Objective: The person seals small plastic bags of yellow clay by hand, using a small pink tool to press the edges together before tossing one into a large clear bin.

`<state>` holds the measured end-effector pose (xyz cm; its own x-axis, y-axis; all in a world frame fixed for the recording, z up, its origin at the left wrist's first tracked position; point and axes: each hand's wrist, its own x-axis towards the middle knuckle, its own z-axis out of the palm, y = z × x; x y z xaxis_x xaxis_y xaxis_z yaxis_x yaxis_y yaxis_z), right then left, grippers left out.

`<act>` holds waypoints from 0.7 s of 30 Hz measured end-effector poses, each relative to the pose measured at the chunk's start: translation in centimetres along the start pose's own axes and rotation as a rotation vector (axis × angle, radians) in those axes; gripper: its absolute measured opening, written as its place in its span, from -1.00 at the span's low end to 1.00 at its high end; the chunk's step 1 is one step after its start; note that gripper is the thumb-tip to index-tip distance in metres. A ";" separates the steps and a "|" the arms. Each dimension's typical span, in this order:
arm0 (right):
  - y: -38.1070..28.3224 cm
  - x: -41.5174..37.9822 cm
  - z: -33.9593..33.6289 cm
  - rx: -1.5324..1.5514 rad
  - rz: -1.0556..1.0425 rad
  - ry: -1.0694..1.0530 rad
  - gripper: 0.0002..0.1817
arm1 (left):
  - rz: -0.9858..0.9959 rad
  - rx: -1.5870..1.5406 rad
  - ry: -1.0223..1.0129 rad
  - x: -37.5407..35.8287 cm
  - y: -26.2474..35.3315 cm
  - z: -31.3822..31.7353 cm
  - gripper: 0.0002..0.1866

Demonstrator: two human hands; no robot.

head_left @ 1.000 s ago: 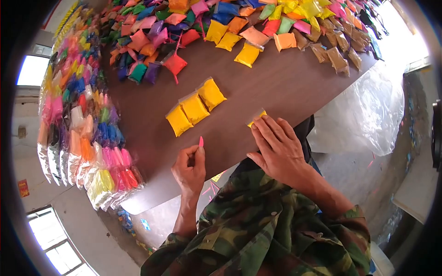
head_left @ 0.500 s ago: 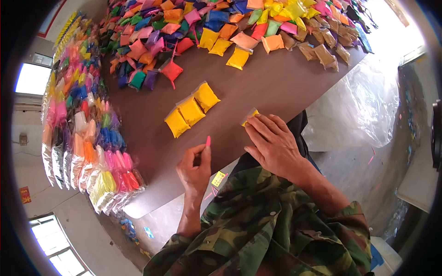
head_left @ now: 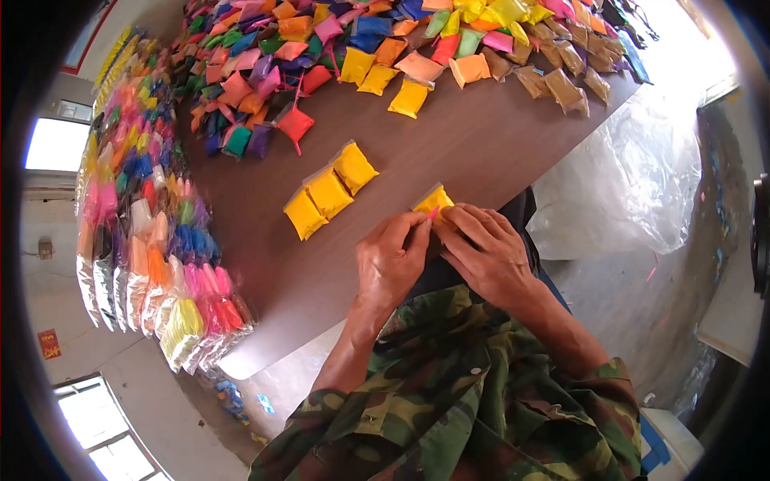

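My left hand [head_left: 393,255] is closed, its thumb and index finger pinching a small pink piece [head_left: 433,213] at the lower edge of a yellow packet [head_left: 435,199]. My right hand [head_left: 491,247] lies against the same packet from the right, fingers bent and pressed together on its lower right corner. Both hands are side by side near the table's front edge, partly covering the packet. To the left, three yellow packets [head_left: 328,192] lie in a slanted, touching row on the brown table [head_left: 265,200].
A heap of many-coloured packets [head_left: 313,48] covers the back of the table. Stacked clear bags of coloured packets [head_left: 144,240] line the left side. A large clear plastic bag [head_left: 618,184] hangs beyond the right edge.
My left hand has moved up and right, bringing the pink piece to the yellow packet beside my right hand. More of that packet now shows. The view has shifted slightly.
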<state>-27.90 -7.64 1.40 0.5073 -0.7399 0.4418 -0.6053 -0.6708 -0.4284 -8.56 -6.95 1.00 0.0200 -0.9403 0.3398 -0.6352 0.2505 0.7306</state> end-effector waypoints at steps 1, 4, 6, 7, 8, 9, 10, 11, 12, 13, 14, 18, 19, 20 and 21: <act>0.1 0.1 -0.1 -0.002 -0.002 -0.014 -0.48 | -0.016 0.004 -0.017 0.2 -0.4 0.2 -0.91; 0.4 0.3 -0.5 0.000 0.008 -0.051 -0.44 | -0.052 0.078 -0.055 1.3 -1.3 0.1 -0.91; 0.2 0.3 -0.4 0.018 0.024 -0.078 -0.41 | -0.067 0.211 -0.056 2.0 -1.7 -0.5 -0.92; 0.1 0.2 -0.4 0.019 0.026 -0.068 -0.40 | -0.082 0.108 -0.064 2.6 -2.1 -0.9 -0.92; 0.1 0.2 -0.4 0.017 0.027 -0.055 -0.39 | -0.075 0.066 -0.076 3.0 -1.8 -0.9 -0.93; 0.2 0.1 -0.3 0.018 0.031 -0.047 -0.38 | -0.073 0.023 -0.092 3.4 -0.7 -1.2 -0.94; 0.1 0.0 -0.2 0.025 0.035 -0.032 -0.38 | -0.078 -0.018 -0.114 3.4 0.1 -1.4 -0.94; 0.0 0.0 -0.2 0.032 0.038 -0.016 -0.38 | -0.044 -0.003 -0.132 3.5 0.5 -1.3 -0.94; 0.1 0.1 -0.1 0.034 0.039 0.004 -0.38 | -0.005 0.013 -0.146 3.9 0.8 -1.0 -0.93; 0.1 0.1 0.0 0.045 0.048 0.012 -0.38 | 0.034 0.025 -0.160 4.3 0.9 -0.7 -0.92; 0.0 0.0 0.1 0.057 0.056 0.018 -0.38 | 0.054 0.039 -0.183 4.7 0.6 -0.5 -0.92; 0.1 -0.2 0.4 0.078 0.070 0.037 -0.41 | 0.089 0.108 -0.269 7.0 -1.1 0.9 -0.93; 0.2 -0.2 0.5 0.082 0.068 0.037 -0.42 | 0.086 0.133 -0.288 7.5 -1.3 1.1 -0.93; 0.3 -0.2 0.5 0.084 0.065 0.039 -0.42 | 0.108 0.128 -0.279 7.9 -1.3 1.3 -0.93; 0.2 -0.3 0.5 0.087 0.067 0.040 -0.43 | 0.127 0.123 -0.274 8.1 -1.3 1.3 -0.92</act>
<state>-27.87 -7.64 0.81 0.4420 -0.7816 0.4401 -0.5802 -0.6233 -0.5243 -8.59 -15.19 1.97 -0.2633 -0.9345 0.2396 -0.7084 0.3559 0.6096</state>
